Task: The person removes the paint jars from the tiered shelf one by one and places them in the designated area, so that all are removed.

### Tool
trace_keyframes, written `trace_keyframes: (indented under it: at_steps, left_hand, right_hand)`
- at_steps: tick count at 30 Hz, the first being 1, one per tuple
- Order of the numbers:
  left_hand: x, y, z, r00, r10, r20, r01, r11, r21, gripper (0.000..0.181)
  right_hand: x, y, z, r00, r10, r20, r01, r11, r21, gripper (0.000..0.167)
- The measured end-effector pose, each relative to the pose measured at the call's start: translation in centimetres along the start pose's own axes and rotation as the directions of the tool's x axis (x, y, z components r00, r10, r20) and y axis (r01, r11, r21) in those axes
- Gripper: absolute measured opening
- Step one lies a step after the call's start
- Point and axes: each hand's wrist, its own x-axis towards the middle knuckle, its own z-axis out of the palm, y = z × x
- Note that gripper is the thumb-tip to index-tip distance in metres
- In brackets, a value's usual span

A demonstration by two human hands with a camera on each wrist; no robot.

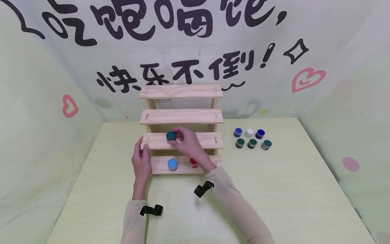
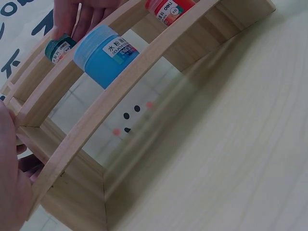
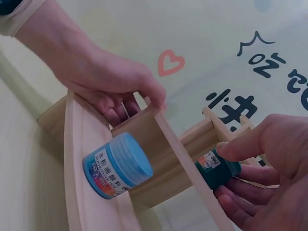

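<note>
A tiered wooden rack (image 1: pixel 182 116) stands on the table. My right hand (image 1: pixel 188 142) pinches a dark green paint jar (image 1: pixel 171 136) at the second tier from the bottom; the right wrist view shows thumb and fingers around this jar (image 3: pixel 217 168). My left hand (image 1: pixel 142 163) grips the rack's left end, its fingers curled round the side at that same tier. On the lowest tier stand a light blue jar (image 1: pixel 172 164) and a red jar (image 1: pixel 193 162), the red one partly behind my right wrist.
Right of the rack several jars stand in two rows: two blue ones (image 1: pixel 238 132) (image 1: pixel 260 134) with a white one (image 1: pixel 249 133) between them, and green ones (image 1: pixel 252 143) in front. A printed backdrop (image 1: pixel 195 51) rises behind the rack.
</note>
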Motion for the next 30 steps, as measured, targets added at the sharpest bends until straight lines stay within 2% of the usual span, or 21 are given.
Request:
trace_keyframes:
  at_steps: [3, 8, 16, 26, 30]
  left_hand:
    - [0.0, 0.1, -0.1, 1.0, -0.001, -0.004, 0.001, 1.0, 0.005, 0.043]
    - [-0.1, 0.3, -0.3, 1.0, -0.004, -0.008, 0.004, 1.0, 0.012, 0.044]
    - [0.1, -0.1, -0.1, 1.0, 0.015, -0.011, -0.015, 1.0, -0.002, 0.042]
    - [-0.1, 0.1, -0.1, 1.0, 0.002, -0.013, -0.002, 1.0, -0.009, 0.041]
    - [0.0, 0.1, -0.1, 1.0, 0.001, -0.01, -0.002, 1.0, -0.008, 0.041]
  right_hand:
    - [0.2, 0.2, 0.2, 1.0, -0.012, 0.006, 0.012, 1.0, -0.025, 0.038]
    - [-0.3, 0.3, 0.2, 0.999, -0.042, -0.009, 0.042, 0.999, -0.002, 0.038]
    - [-1.8, 0.8, -0.7, 0.988, -0.121, -0.096, 0.124, 0.992, 0.028, 0.038]
    - [-3.6, 2.1, -2.7, 0.967, -0.144, -0.212, 0.155, 0.987, 0.037, 0.038]
    - [-4.2, 2.8, -3.4, 0.958, -0.131, -0.256, 0.147, 0.988, 0.044, 0.038]
